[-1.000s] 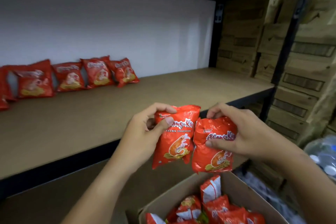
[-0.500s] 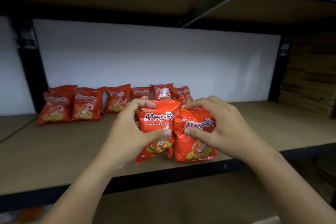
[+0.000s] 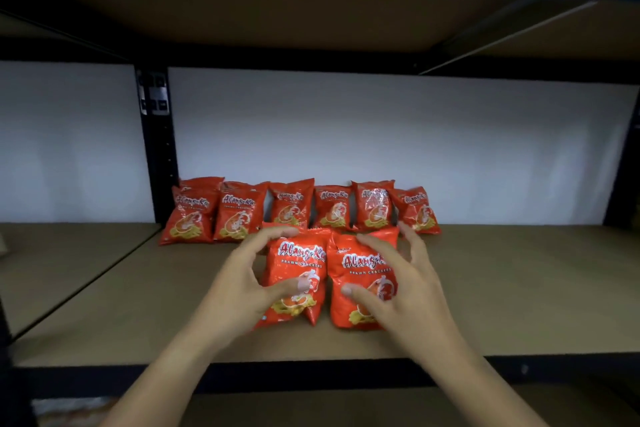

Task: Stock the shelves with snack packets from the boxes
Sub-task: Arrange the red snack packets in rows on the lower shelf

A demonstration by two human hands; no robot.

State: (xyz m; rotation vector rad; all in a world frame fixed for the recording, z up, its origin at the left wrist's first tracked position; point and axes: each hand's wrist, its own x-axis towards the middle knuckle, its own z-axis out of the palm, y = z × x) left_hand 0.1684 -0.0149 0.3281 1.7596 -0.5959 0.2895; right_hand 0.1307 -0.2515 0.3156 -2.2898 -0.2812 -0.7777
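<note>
Shelf (image 3: 519, 288): left hand (image 3: 239, 291), right hand (image 3: 401, 291) each pinch packet; fingertips hidden behind tops.

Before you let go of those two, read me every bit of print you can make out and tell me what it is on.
"Alang-Ka" over "PRAWN CRACKERS": red foil snack packet under the left hand.
"Alang-K…" over "PRAWN CRACKERS": red foil snack packet under the right hand; the name's end is hidden.
"Alang-Ka": row of red packets against the white back wall; their smaller lines are blurred.
Small script at the front packets' top corners: unreadable.
</note>
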